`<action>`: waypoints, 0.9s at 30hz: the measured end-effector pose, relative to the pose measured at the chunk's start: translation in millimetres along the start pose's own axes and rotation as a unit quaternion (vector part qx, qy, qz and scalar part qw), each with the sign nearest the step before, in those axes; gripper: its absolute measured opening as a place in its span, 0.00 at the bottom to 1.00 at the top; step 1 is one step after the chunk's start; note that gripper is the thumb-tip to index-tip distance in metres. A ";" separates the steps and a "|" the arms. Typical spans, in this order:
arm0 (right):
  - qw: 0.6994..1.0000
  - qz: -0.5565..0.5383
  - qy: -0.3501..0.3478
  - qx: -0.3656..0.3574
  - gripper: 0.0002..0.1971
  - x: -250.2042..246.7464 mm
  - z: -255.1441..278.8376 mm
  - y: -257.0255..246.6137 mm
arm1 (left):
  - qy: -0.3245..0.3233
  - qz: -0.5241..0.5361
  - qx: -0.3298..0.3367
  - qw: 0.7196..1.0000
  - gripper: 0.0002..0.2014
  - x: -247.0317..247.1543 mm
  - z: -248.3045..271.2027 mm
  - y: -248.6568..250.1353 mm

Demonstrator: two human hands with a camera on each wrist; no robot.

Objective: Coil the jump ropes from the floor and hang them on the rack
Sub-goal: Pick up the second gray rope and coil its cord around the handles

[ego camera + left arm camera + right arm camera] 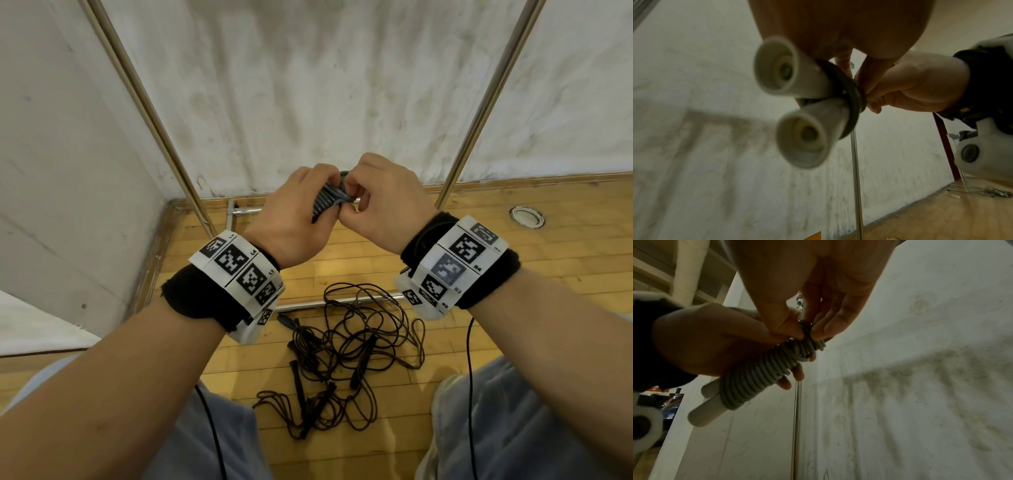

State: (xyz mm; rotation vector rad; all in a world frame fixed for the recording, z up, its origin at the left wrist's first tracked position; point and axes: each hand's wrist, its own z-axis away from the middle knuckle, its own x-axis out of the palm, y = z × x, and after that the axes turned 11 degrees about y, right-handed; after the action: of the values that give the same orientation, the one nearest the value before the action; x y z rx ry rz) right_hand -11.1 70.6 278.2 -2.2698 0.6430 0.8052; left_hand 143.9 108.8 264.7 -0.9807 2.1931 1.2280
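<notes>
A pale, scuffed wall (pixel 61 164) closes the left side and meets a streaked white back wall (pixel 325 85) in the corner, with a wooden skirting along the base. A slanted metal rack pole (pixel 150 113) rises from the plank floor (pixel 565 260). The left hand (pixel 291 222) has its grip wrapped round a grey jump rope (pixel 756 373), coiled tightly round its two white handles (pixel 795 112) (their flared ends face the left wrist camera). The right hand (pixel 380 205) pinches the top turns of that coil, fingertips closed on the cord. Below, on the floor between the person's knees, a loose tangle of dark jump ropes (pixel 346 359) lies near the rack's base bar (pixel 342 301). Further right stand a second rack pole (pixel 486 106) and a round floor fitting (pixel 526 216).
</notes>
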 end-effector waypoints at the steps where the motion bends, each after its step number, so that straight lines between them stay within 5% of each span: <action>1: 1.000 0.006 0.001 -0.004 0.05 0.5 0.7 -1.0 | -0.001 0.002 0.007 1.000 0.13 -0.4 -0.4 -0.2; 7: 0.998 -0.042 0.035 -0.013 0.02 3.0 3.5 -1.4 | 0.045 -0.014 -0.006 0.999 0.10 -1.5 -1.5 1.0; 14: 0.997 -0.075 0.017 -0.024 0.02 -1.5 1.1 -1.6 | 0.045 0.108 -0.078 0.990 0.09 -3.7 3.0 4.9; 27: 0.999 0.021 0.014 -0.032 0.05 -3.1 4.0 -2.7 | 0.000 0.035 -0.010 0.999 0.10 0.4 0.7 3.7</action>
State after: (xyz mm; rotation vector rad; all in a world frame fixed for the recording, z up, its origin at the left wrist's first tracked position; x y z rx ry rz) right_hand -13.0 75.9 278.9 -2.3355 0.6891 0.8253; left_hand 140.8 110.6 266.1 -0.9188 2.2375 1.2825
